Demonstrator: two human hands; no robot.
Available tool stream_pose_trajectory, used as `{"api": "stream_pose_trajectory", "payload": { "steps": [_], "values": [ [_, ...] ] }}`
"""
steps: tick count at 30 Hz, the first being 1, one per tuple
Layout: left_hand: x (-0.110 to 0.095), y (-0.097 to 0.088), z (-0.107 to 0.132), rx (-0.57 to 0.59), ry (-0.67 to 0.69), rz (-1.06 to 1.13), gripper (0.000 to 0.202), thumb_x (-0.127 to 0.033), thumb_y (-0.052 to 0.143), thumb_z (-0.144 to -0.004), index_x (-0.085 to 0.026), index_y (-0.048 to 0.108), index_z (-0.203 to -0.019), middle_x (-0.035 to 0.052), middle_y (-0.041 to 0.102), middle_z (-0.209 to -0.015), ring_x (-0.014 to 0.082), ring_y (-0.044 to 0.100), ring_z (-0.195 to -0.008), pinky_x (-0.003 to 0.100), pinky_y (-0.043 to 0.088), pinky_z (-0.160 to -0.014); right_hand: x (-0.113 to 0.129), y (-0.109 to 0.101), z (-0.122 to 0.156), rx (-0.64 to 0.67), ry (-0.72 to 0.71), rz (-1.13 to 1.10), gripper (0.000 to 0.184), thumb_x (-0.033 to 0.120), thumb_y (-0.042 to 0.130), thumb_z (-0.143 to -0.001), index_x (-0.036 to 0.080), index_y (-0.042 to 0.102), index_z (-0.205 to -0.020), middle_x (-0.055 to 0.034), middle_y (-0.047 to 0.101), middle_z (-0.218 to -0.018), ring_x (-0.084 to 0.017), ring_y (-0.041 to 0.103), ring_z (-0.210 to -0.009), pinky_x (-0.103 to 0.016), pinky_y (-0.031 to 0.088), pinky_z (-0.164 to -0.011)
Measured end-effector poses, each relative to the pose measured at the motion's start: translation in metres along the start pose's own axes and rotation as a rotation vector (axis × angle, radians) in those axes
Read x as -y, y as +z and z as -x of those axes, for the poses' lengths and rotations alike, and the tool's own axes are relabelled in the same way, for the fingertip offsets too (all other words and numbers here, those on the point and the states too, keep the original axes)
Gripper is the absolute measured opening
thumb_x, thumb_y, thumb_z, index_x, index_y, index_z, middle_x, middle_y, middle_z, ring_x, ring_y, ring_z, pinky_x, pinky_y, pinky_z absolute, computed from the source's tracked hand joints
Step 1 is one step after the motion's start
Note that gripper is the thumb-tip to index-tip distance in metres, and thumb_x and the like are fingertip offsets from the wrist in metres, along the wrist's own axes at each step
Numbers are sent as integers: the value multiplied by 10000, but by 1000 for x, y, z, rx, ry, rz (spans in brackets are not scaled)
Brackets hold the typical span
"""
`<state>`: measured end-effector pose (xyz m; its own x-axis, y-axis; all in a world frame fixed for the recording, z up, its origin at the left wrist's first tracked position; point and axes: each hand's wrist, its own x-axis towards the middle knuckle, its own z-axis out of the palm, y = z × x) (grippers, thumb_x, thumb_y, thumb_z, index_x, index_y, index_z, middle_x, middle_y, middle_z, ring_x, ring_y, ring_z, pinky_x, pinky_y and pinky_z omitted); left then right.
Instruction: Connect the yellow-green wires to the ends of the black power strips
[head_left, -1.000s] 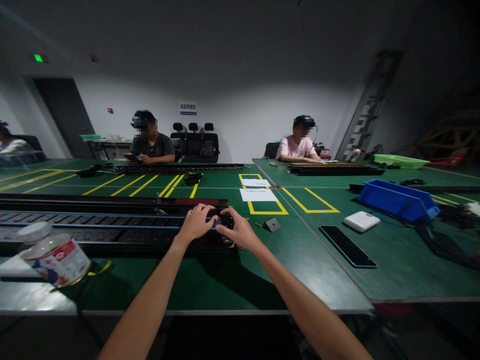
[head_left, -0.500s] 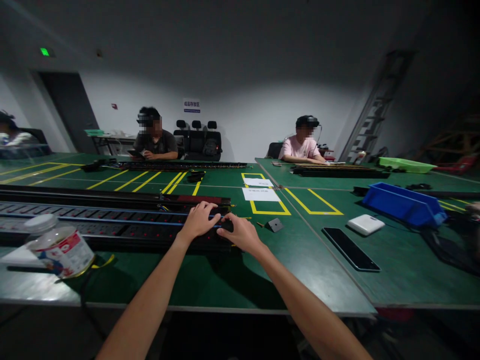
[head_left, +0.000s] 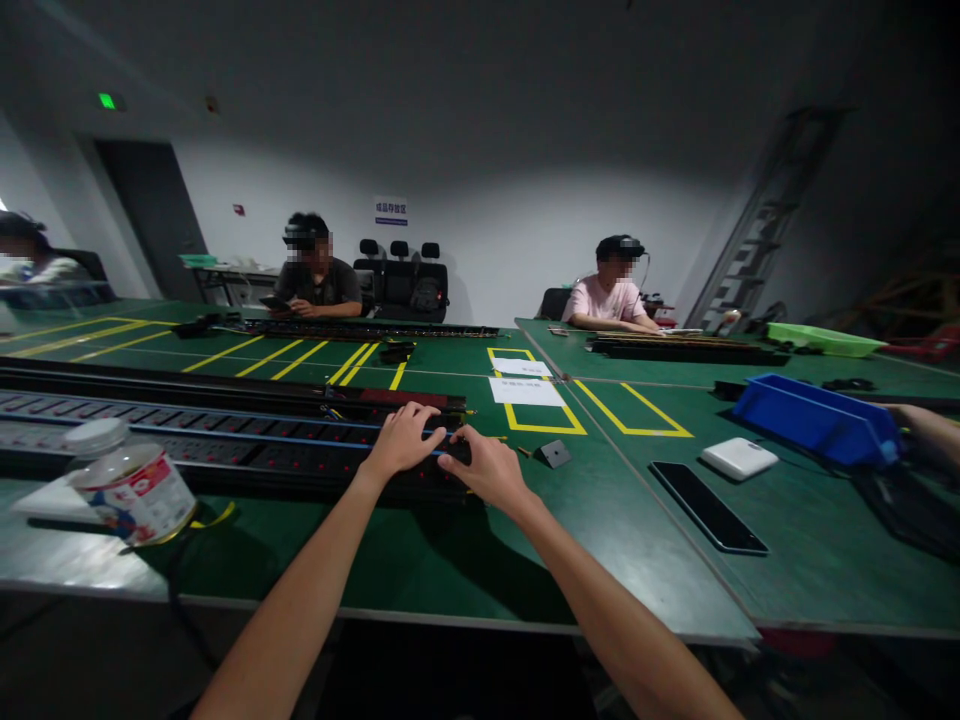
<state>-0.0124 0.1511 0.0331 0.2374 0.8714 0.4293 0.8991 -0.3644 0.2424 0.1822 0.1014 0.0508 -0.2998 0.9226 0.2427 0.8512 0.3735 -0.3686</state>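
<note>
Several long black power strips [head_left: 225,440] lie side by side across the green table [head_left: 465,560], running off to the left. My left hand [head_left: 401,440] rests on the right end of the nearest strips, fingers curled down onto them. My right hand [head_left: 486,467] is just beside it, thumb and fingers pinching a small black part [head_left: 459,450] at the strip's end. The two hands nearly touch.
A plastic jar [head_left: 131,485] lies on its side at the near left. A small metal piece [head_left: 555,453], a dark phone [head_left: 709,492], a white box [head_left: 739,458] and a blue bin [head_left: 817,420] sit to the right. Two people sit at the far side; another person's arm [head_left: 926,432] enters at right.
The view has shifted slightly, so everything sits a little further right. Both hands stay at the strip's end, my right hand settling lower on the black part. An arm has appeared at the right edge.
</note>
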Motion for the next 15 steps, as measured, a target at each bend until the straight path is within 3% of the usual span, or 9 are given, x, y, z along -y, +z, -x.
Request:
{"api": "stream_pose_trajectory", "payload": {
  "steps": [15],
  "values": [
    [-2, -2, 1, 14, -12, -1, 407, -479, 529, -941, -248, 643, -1256, 101, 623, -1255, 289, 585, -1203, 465, 440, -1052, 11, 3, 3, 58, -10, 194, 387, 562, 538, -969, 249, 601, -1189, -80, 750, -1052, -255, 717, -952, -312, 466, -767]
  ]
}}
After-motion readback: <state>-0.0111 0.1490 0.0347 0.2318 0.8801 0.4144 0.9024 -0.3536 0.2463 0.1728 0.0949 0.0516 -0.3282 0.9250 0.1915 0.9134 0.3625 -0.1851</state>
